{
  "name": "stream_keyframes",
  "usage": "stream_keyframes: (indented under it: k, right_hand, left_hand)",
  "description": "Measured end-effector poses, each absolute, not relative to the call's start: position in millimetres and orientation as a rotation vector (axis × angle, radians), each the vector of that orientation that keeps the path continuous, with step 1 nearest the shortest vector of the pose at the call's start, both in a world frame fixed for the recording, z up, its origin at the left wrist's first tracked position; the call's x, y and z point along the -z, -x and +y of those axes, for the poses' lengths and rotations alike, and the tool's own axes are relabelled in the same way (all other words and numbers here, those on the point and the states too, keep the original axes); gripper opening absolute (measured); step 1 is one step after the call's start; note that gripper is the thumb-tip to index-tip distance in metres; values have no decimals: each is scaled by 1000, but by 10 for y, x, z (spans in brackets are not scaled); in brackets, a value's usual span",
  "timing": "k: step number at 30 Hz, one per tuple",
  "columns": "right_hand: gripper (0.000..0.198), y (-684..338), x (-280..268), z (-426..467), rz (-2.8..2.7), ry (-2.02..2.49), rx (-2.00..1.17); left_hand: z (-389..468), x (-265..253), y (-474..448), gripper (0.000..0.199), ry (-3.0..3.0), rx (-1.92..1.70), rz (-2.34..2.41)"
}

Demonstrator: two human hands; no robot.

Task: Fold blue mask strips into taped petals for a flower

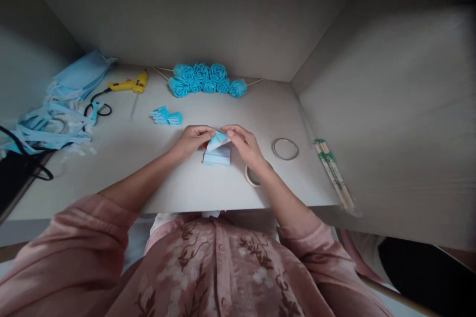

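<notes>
Between my two hands is a small folded piece of blue and white mask fabric (217, 140), pinched at both ends. My left hand (192, 142) grips its left end with thumb and fingers together. At the other end, my right hand (245, 142) pinches it in the same way. Just below lies a stack of pale blue fabric pieces (217, 156) on the table. A roll of cream tape (252, 178) is partly hidden under my right forearm. Small folded blue petals (166, 116) rest to the upper left of my hands.
Several blue fabric roses (202, 79) on sticks line the back. A yellow glue gun (130, 84) with a black cord stands left, near face masks (79, 77) and cut strips (52, 124). To the right are a wire coil (285, 149) and wrapped wooden sticks (334, 174) by the side wall.
</notes>
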State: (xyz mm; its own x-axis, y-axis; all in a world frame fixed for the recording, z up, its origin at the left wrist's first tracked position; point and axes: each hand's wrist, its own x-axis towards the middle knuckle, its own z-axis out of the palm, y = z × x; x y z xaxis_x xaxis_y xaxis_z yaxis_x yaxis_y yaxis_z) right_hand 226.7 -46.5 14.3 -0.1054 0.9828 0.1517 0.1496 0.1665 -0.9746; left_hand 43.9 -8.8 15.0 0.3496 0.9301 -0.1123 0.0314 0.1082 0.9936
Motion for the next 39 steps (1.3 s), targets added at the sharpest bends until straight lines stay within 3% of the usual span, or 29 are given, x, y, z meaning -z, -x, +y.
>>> stream_keyframes:
  k: [3,18,39]
  right_hand:
    - [35,-2268,-94,-446,-1493,1233,-1058]
    - [37,-2264,-34,-430,-1536,1293,-1001]
    - [24,-2243,-62,-428,-1497,1301,-1014]
  left_hand:
    - [-89,-140,-437,33,-1322,-850,985]
    - [-108,-153,-432,34,-1382,-818,941]
    - [-88,-72,-453,31,-1368,-885,887]
